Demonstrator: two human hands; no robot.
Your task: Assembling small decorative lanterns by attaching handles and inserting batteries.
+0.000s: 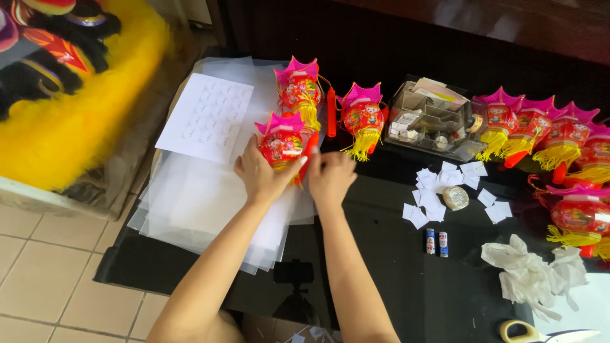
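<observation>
My left hand [259, 174] grips the underside of a small red lantern [280, 141] with a pink crown top, held over a stack of clear plastic sheets [197, 203]. My right hand [330, 176] is at the lantern's right side, fingers pinching near its red handle stick [309, 152]; what it grips is hidden. Two more lanterns of the same kind lie just beyond: one [297, 90] on the sheets and one [361, 117] on the black table [394, 267].
A white label sheet [206, 117] lies on the plastic stack. A clear organiser box [435, 121], paper scraps [432, 203], a tape roll [455, 197], two batteries [436, 242], crumpled white plastic [534, 273], scissors [540, 331] and a row of lanterns [546, 136] sit right. Yellow fur costume [76, 108] left.
</observation>
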